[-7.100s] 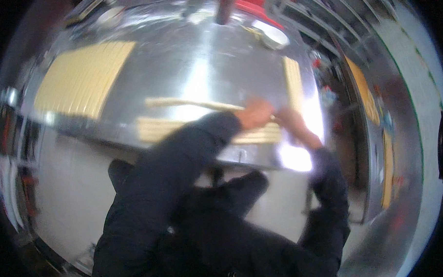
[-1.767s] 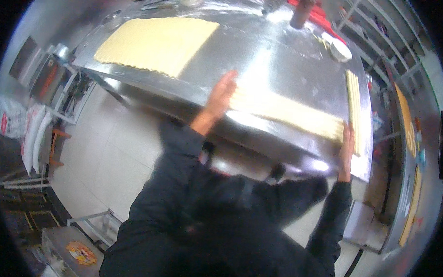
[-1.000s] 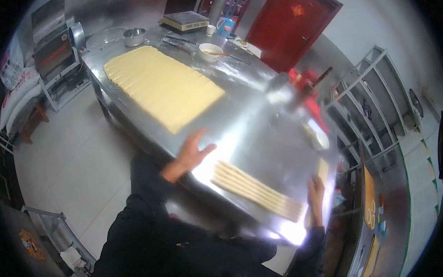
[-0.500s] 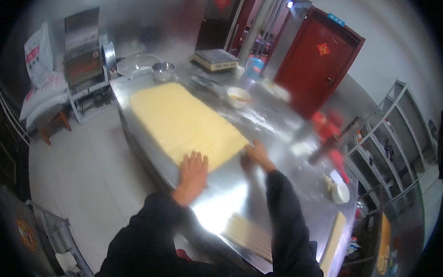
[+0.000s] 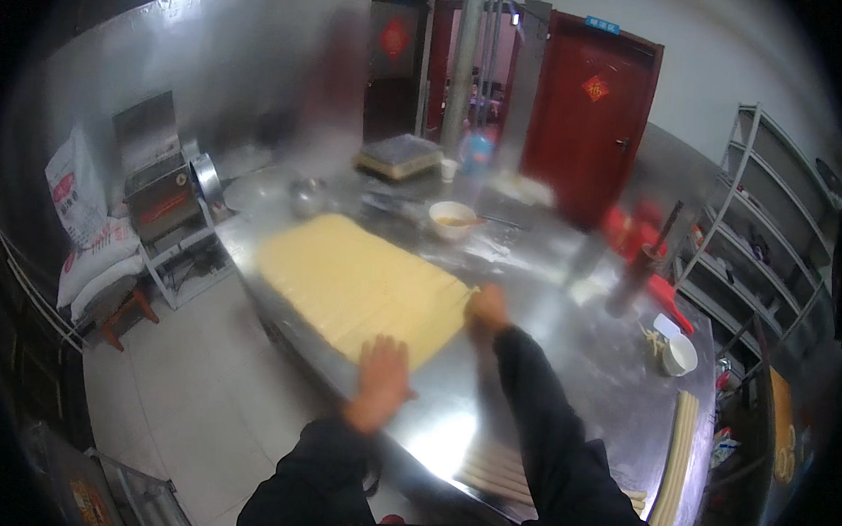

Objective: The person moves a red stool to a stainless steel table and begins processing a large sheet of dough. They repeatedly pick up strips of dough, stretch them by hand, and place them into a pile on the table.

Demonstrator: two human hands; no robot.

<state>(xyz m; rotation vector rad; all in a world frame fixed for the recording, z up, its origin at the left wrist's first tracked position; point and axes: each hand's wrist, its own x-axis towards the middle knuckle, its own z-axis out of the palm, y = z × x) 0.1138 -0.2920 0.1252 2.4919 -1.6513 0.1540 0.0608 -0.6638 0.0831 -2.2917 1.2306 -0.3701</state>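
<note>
A thick, yellow rectangular sheet of dough [image 5: 346,274] lies flat on the steel table [image 5: 565,389]. My left hand [image 5: 383,378] rests at its near corner, fingers stretched out and slightly blurred. At the right corner my right hand [image 5: 490,309] is closed, its fingers curled on the dough's edge; the fingertips are partly hidden. Faint lines run across the sheet near this right end. Pale dough strips [image 5: 497,472] lie by the table's near edge, partly covered by my right forearm.
Beyond the dough stands a white bowl [image 5: 451,220] with yellow contents. More long strips [image 5: 677,462] lie along the table's right edge, near another white bowl [image 5: 680,356]. A flat appliance [image 5: 399,157] sits at the back. A metal shelf [image 5: 756,214] stands to the right.
The whole view has tilted and shifted, so the table sits lower in it. Both hands remain at the dough's near and right corners; the left thumb now sticks out more.
</note>
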